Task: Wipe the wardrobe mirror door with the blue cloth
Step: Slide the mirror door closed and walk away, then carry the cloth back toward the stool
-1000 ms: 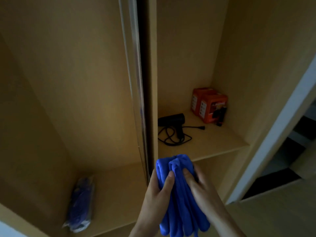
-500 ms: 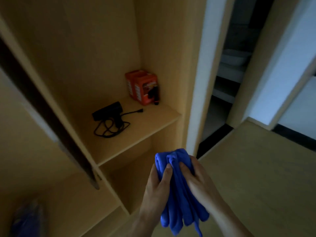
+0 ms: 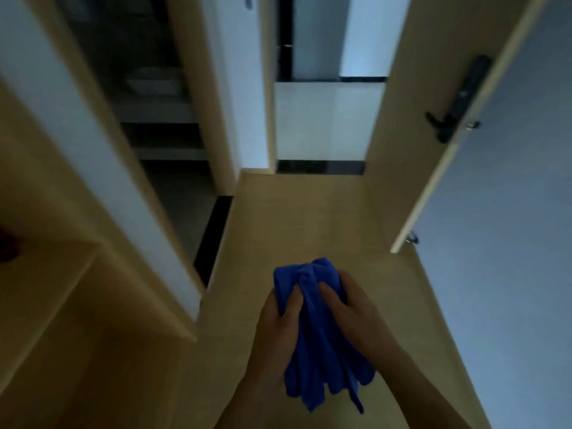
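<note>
Both hands gripped the bunched blue cloth (image 3: 315, 335) near the bottom centre, the left hand (image 3: 278, 329) curled round its left side, the right hand (image 3: 356, 320) round its right, loose ends hanging below. It hung over the wooden floor (image 3: 294, 212), with the wardrobe (image 3: 93, 320) to the left and a door (image 3: 411, 134) with a black handle (image 3: 458, 100) at far right.

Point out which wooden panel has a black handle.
The open door on the right, with the handle near its edge; the wardrobe side on the left has none.
</note>
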Demonstrator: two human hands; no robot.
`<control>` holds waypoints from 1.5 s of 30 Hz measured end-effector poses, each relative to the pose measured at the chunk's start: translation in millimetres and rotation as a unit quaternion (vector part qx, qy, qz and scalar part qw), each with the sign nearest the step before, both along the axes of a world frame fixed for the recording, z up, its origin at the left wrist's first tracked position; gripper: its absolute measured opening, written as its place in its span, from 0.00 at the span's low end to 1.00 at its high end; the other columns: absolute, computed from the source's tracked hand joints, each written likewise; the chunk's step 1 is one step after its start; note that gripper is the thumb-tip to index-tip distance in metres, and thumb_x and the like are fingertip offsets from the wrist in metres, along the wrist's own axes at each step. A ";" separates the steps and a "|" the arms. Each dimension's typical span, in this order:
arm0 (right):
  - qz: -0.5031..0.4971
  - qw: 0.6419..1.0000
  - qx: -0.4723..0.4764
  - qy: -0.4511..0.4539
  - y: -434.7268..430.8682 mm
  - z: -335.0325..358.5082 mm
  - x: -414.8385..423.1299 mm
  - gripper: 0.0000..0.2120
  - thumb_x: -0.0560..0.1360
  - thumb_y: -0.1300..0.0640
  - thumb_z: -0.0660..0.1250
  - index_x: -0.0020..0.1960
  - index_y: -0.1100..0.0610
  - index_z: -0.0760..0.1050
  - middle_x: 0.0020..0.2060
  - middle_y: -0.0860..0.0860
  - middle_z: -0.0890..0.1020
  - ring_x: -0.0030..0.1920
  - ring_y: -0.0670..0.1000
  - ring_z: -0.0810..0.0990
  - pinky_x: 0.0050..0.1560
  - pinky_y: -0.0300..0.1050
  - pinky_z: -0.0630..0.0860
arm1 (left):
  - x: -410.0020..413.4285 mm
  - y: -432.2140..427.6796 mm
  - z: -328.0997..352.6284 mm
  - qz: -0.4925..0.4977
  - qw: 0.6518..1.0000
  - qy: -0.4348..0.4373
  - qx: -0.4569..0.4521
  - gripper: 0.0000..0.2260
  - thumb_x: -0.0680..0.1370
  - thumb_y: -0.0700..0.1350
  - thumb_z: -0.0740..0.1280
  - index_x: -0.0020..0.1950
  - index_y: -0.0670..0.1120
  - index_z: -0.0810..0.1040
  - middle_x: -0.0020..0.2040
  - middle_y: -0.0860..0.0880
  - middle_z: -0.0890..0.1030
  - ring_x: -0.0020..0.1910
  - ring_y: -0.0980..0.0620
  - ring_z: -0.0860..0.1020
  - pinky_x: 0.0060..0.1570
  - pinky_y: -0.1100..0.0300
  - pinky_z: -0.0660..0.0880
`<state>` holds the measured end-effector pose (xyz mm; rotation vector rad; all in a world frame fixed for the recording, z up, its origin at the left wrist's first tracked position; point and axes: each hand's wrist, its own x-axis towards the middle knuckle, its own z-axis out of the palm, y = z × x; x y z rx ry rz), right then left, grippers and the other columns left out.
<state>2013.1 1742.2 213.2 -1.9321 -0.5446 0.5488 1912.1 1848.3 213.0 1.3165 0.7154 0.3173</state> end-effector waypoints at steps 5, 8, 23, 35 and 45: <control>-0.169 0.985 -0.006 0.018 -53.2 2.4 -17.9 0.11 0.80 0.42 0.60 0.62 0.41 0.72 0.50 0.40 0.81 0.47 0.38 0.80 0.52 0.44 0.78 | 23.6 -23.1 -3.8 -0.170 0.985 0.001 0.009 0.12 0.79 0.64 0.63 0.57 0.63 0.81 0.52 0.55 0.86 0.51 0.54 0.85 0.58 0.44 0.81; -0.259 0.966 0.004 0.025 -81.7 3.2 -44.7 0.10 0.80 0.42 0.60 0.60 0.40 0.73 0.50 0.39 0.82 0.47 0.38 0.80 0.52 0.43 0.78 | 24.8 -41.4 -4.9 -0.251 0.968 -0.003 0.006 0.11 0.80 0.62 0.64 0.56 0.62 0.82 0.52 0.53 0.87 0.51 0.51 0.86 0.58 0.40 0.80; -0.613 0.786 0.028 0.070 -255.4 -1.8 -229.4 0.07 0.80 0.43 0.61 0.50 0.43 0.76 0.41 0.48 0.83 0.40 0.48 0.82 0.47 0.53 0.80 | -47.6 -233.5 -10.5 -0.575 0.817 0.012 0.037 0.10 0.82 0.58 0.64 0.56 0.55 0.80 0.48 0.54 0.86 0.45 0.57 0.85 0.44 0.58 0.80; -0.740 0.668 0.064 0.043 -410.2 -4.9 -415.7 0.08 0.80 0.42 0.60 0.50 0.43 0.76 0.36 0.41 0.82 0.35 0.41 0.81 0.36 0.41 0.76 | -196.6 -420.4 3.2 -0.720 0.693 0.022 0.043 0.10 0.82 0.56 0.65 0.56 0.52 0.80 0.49 0.51 0.86 0.48 0.51 0.86 0.54 0.47 0.82; -0.880 0.468 0.082 -0.001 -471.8 4.5 -585.7 0.10 0.79 0.44 0.62 0.45 0.48 0.76 0.38 0.49 0.82 0.35 0.45 0.78 0.37 0.42 0.75 | -334.8 -552.3 9.4 -0.866 0.499 0.004 0.037 0.13 0.78 0.59 0.67 0.56 0.53 0.81 0.51 0.50 0.87 0.50 0.49 0.86 0.55 0.45 0.82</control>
